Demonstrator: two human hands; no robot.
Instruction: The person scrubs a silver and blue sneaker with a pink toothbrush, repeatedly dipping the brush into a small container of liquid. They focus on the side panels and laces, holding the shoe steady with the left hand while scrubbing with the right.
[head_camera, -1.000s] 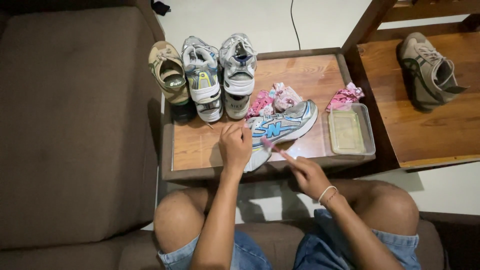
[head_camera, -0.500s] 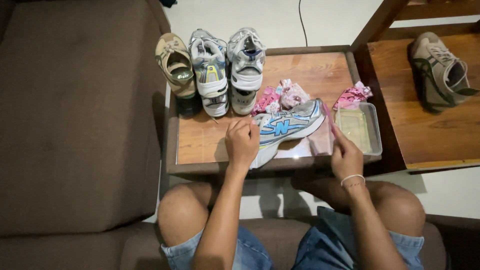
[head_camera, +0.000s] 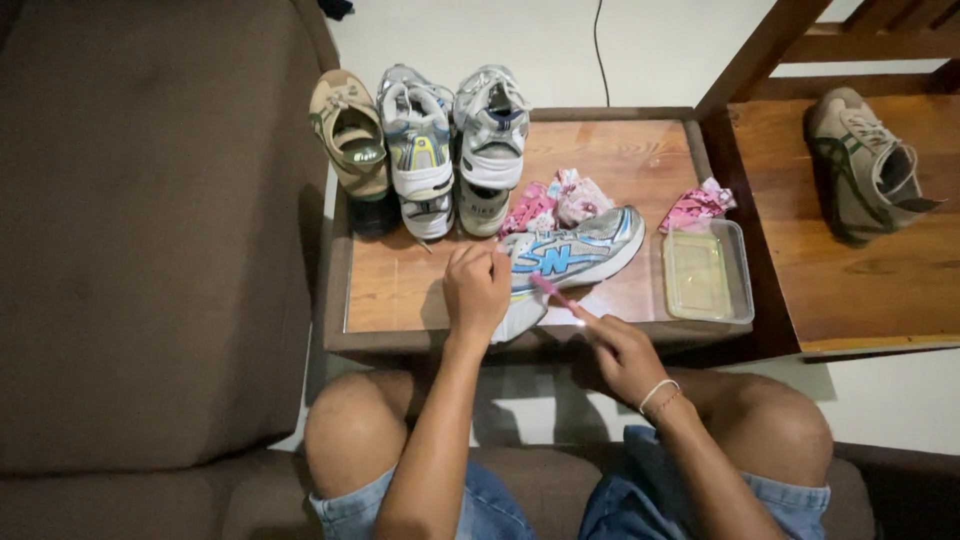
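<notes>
left hand (head_camera: 476, 290): closed down on the heel end of a silver mesh running sneaker with blue side markings (head_camera: 565, 255), pinning it on its side on the glass-topped wooden side table (head_camera: 385, 290).
right hand (head_camera: 622, 350): wrapped around the handle of a thin pink plastic toothbrush (head_camera: 556, 295), held like a pen.
brush head: up and left of the right-hand grip, touching the sneaker's lower side panel, just right of the left-hand knuckles.
sneaker position: toe points up-right away from both grips, heel under the left hand, sole edge toward the near table rim.
step in hand: looks like scrubbing the side panel, mid-stroke; brush in contact, shoe braced.
next move needs: my read, short strokes along the panel with the left hold kept firm so the shoe doesn't skid on the glass; brush goes right for a re-dip when dry.
dip container: clear rectangular plastic tub with pale liquid (head_camera: 738, 272), right of the right hand, near the table edge.
beyond the sneaker: crumpled pink patterned cloths (head_camera: 560, 200), one more (head_camera: 697, 205) touching the tub's far rim.
beyond the left hand: three more shoes (head_camera: 420, 145) in a row at the far table edge.
far right: tan and green sneaker (head_camera: 862, 165) alone on a separate wooden surface, well apart.
</notes>
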